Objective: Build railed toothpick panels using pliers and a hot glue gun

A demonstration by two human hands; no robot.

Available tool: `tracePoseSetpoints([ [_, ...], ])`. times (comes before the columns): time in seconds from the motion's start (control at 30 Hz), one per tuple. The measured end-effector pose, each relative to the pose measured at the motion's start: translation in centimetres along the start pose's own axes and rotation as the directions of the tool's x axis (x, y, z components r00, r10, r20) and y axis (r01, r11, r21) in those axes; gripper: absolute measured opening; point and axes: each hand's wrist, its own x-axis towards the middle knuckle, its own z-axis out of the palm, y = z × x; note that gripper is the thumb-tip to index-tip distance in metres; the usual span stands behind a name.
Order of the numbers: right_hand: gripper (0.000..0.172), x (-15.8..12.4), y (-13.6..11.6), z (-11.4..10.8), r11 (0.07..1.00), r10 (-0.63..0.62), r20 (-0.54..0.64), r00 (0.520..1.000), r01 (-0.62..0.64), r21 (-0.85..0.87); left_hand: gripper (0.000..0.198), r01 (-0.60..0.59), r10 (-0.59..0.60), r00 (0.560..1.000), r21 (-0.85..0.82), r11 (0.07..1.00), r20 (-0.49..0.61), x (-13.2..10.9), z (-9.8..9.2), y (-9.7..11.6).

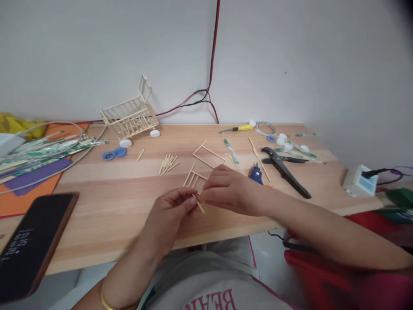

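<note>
A phone [38,241] is seen at the near left of the desk [112,215]. Nearer its middle, a short stick [200,206] is pinched between thumb and fingers by the nearly closed grip of the left hand [169,215]. The right hand [230,189] is brought close beside it with fingers bent; whether anything is held there cannot be told. Just beyond, a small frame [189,175] is partly covered by the right hand, with a pile of sticks [167,163] laid to its left. Pliers [285,172] are placed to the right. Farther back, a stick cart [135,122] is stood on white wheels [125,143].
</note>
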Motion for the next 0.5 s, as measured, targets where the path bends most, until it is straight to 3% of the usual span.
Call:
tracePoseSetpoints([
  [0.07, 0.018, 0.0, -0.7, 0.4, 0.998, -0.027, -0.047, 0.999, 0.030, 0.062, 0.026, 0.045, -0.041, 0.997, -0.075, 0.996, 0.060, -0.1, 0.1, -0.2],
  [0.17, 0.015, 0.0, -1.4, 0.8, 0.987, 0.036, -0.042, 0.998, -0.029, 0.157, 0.026, 0.080, -0.063, 0.989, -0.121, 0.989, 0.132, -0.4, 0.3, -0.5],
  [0.27, 0.018, -0.2, -1.8, 1.2, 0.969, 0.127, 0.029, 0.991, -0.130, 0.210, 0.024, 0.107, -0.084, 0.979, -0.120, 0.987, 0.185, -0.6, 0.4, -0.6],
  [0.37, 0.024, -0.4, -1.7, 1.2, 0.977, 0.080, 0.060, 0.995, -0.091, 0.191, 0.023, 0.114, -0.106, 0.973, -0.025, 0.993, 0.204, -0.7, 0.4, -0.5],
  [0.43, 0.025, -0.5, -1.1, 1.2, 0.992, 0.039, 0.026, 0.999, -0.042, 0.122, 0.023, -0.011, -0.018, 0.986, 0.176, 0.984, 0.168, -0.8, 0.1, -0.4],
  [0.5, 0.025, -0.5, -0.1, 1.2, 0.999, 0.039, -0.033, 0.999, -0.040, -0.016, 0.023, -0.256, 0.198, 0.964, 0.428, 0.867, 0.175, -0.8, -0.3, -0.6],
])
